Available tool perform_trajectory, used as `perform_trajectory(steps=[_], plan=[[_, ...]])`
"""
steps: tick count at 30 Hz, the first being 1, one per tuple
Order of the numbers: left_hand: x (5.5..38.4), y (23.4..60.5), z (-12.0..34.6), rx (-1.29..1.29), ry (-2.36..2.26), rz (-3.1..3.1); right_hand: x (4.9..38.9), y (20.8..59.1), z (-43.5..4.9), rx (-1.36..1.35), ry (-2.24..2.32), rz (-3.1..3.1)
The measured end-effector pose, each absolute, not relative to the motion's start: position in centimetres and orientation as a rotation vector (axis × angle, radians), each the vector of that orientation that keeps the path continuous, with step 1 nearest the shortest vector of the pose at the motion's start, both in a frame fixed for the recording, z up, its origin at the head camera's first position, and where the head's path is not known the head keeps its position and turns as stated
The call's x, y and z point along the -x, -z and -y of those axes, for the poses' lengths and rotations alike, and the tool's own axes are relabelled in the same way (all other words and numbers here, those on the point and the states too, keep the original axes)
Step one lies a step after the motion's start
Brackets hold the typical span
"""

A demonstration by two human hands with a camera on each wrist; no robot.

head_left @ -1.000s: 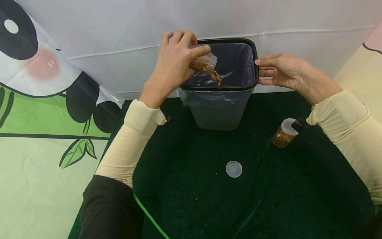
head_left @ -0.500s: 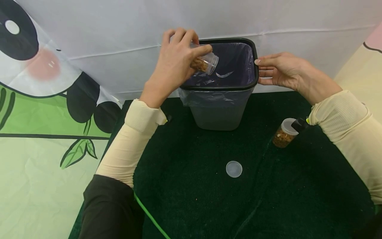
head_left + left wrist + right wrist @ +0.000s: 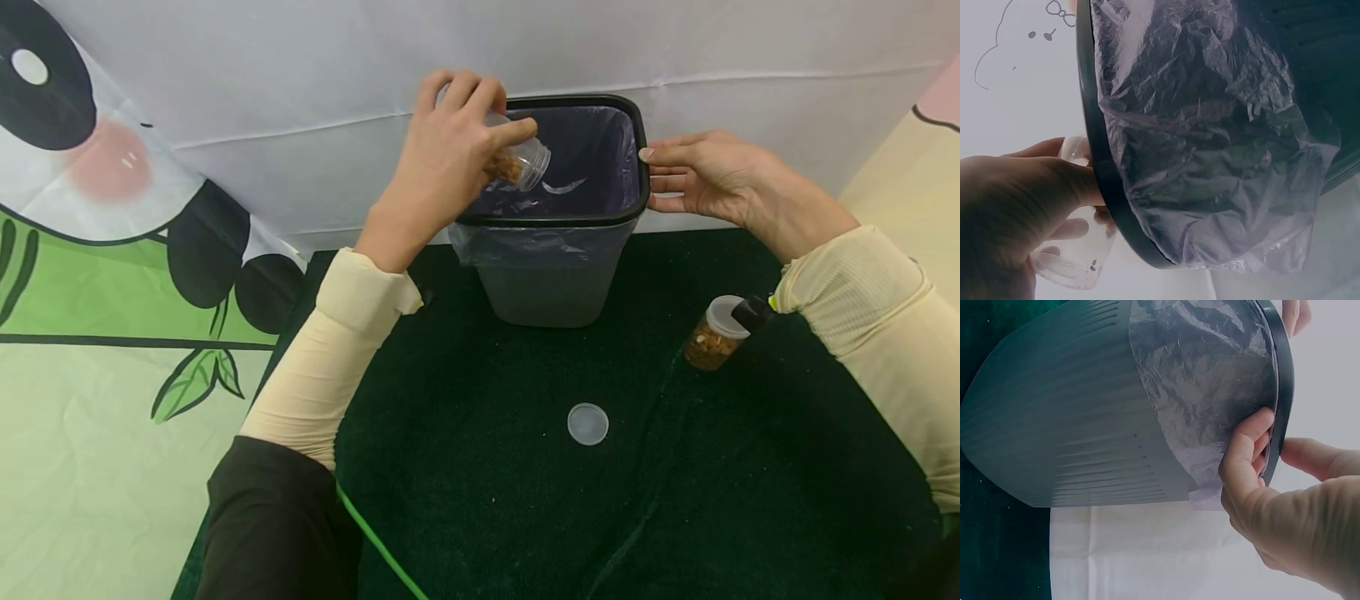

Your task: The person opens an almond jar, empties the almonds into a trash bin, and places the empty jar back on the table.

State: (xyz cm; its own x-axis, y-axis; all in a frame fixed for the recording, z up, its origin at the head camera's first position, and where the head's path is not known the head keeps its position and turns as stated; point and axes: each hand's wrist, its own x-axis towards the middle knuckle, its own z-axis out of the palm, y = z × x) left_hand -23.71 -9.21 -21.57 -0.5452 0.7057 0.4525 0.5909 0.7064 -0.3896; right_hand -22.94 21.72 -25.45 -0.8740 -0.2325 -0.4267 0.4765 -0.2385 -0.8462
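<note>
My left hand [image 3: 457, 150] grips a small clear jar [image 3: 527, 160], tilted mouth-down over the left side of a black waste bin [image 3: 555, 283] lined with a thin plastic bag. A few brown pieces remain in the jar. In the left wrist view the left hand [image 3: 1016, 206] holds the jar [image 3: 1075, 262] just beside the bin's rim [image 3: 1094, 125]. My right hand [image 3: 697, 175] holds the bin's right rim. In the right wrist view this hand [image 3: 1272, 512] pinches the rim [image 3: 1284, 394], fingers against the liner and thumb on the other side.
A second lidded jar [image 3: 712, 335] of brown pieces stands on the dark green mat [image 3: 487, 467] to the right of the bin. A loose clear lid [image 3: 588, 423] lies on the mat in front. A white cloth wall [image 3: 300, 83] hangs close behind the bin.
One second ago brown pieces were falling from the jar into the bin; now none fall and the jar holds less. My left hand has shifted slightly right. The right hand has not moved.
</note>
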Motion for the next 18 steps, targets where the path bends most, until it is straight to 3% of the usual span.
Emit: perform_trajectory(steps=[18], plan=[[23.39, 21.79, 8.40, 1.012, -0.332, 2.263, 23.02, 25.39, -21.39, -0.276, 2.156, -1.566]])
